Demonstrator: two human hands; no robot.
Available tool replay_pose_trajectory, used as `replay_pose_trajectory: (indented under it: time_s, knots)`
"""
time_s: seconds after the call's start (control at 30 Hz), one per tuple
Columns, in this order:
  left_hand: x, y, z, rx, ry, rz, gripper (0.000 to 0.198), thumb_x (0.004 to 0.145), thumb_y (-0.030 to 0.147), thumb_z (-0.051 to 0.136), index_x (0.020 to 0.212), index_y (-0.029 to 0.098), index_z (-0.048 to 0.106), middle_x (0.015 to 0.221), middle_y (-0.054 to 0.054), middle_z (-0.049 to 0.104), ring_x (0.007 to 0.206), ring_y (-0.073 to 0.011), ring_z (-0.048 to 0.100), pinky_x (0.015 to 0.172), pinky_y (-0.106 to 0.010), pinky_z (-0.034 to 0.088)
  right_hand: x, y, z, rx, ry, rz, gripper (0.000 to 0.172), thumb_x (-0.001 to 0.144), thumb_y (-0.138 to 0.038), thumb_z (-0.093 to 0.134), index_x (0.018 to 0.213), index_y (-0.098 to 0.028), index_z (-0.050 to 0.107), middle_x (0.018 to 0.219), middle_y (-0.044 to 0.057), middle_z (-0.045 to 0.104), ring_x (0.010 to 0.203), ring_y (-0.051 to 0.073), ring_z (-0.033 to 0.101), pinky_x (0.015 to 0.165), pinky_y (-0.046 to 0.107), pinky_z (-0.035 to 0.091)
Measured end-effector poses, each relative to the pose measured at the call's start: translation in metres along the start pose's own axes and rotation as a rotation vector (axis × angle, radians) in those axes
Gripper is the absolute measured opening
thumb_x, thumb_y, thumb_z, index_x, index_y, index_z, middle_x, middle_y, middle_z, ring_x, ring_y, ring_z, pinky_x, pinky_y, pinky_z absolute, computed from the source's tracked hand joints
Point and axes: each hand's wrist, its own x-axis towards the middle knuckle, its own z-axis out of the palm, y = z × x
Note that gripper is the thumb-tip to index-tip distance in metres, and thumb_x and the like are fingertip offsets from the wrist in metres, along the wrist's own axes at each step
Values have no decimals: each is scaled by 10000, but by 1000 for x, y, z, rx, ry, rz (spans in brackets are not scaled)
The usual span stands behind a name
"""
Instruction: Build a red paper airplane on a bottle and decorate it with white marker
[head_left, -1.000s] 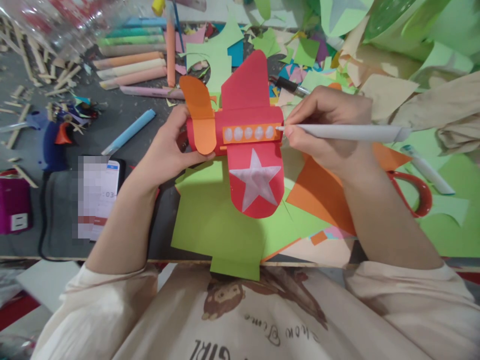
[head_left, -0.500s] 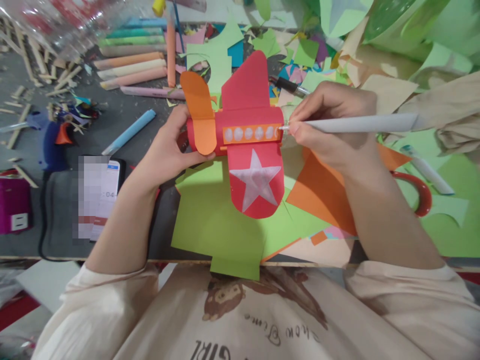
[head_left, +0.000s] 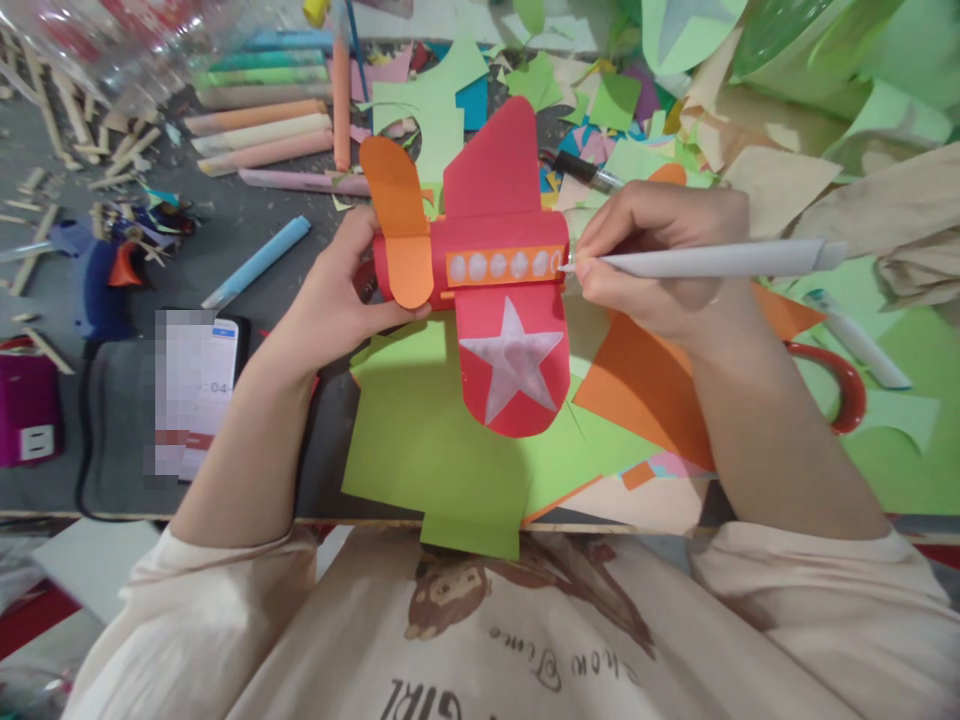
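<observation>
A red paper airplane model [head_left: 495, 235] with a tube body lies level above green paper. My left hand [head_left: 349, 275] is closed around its left end, beside the orange propeller [head_left: 397, 225]; some fingers are hidden behind the body. My right hand [head_left: 660, 240] pinches a white marker [head_left: 720, 260], its tip at the right end of an orange strip [head_left: 510, 265] on the body. The strip bears a row of silvery-white dots and, at the far right, one outlined ring. A silvery star [head_left: 514, 360] covers the near wing.
Markers [head_left: 262, 140] lie in rows at the upper left. A glue gun [head_left: 90, 280], a phone [head_left: 199, 395] and a blue marker [head_left: 259, 260] are on the left. Red-handled scissors [head_left: 847, 385] and green sheets [head_left: 435, 440] lie near the front. Paper scraps fill the back.
The marker tip has shifted slightly down around the last ring, which now looks more closed. My right hand has moved a little; my left hand stays on the airplane.
</observation>
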Motion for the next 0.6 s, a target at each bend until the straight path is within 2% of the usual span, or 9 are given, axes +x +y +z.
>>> replay_pose_trajectory:
  time_s: [0.2, 0.37, 0.6]
  knots:
    - [0, -3, -1, -47, 12, 17, 717, 688, 332, 900, 1316, 354, 556, 1356, -20, 584, 1281, -311, 548, 1088, -596, 512, 0, 1, -1, 67, 1, 26, 180, 721, -73, 675, 644, -222, 607, 641, -19, 616, 575, 124, 548, 529, 277, 394]
    - [0, -3, -2, -4, 13, 36, 714, 699, 369, 886, 1328, 394, 548, 1366, 0, 588, 1283, -304, 560, 1078, -571, 532, 0, 7, 3, 112, 92, 30, 167, 734, -82, 658, 677, -222, 587, 650, -29, 637, 565, 115, 546, 519, 265, 397]
    - [0, 0, -1, 17, 26, -30, 717, 674, 419, 890, 1309, 385, 561, 1357, -18, 586, 1290, -312, 560, 1072, -565, 532, -3, 4, 2, 27, 65, 16, 175, 752, -111, 681, 649, -225, 597, 644, -32, 593, 574, 115, 521, 528, 277, 381]
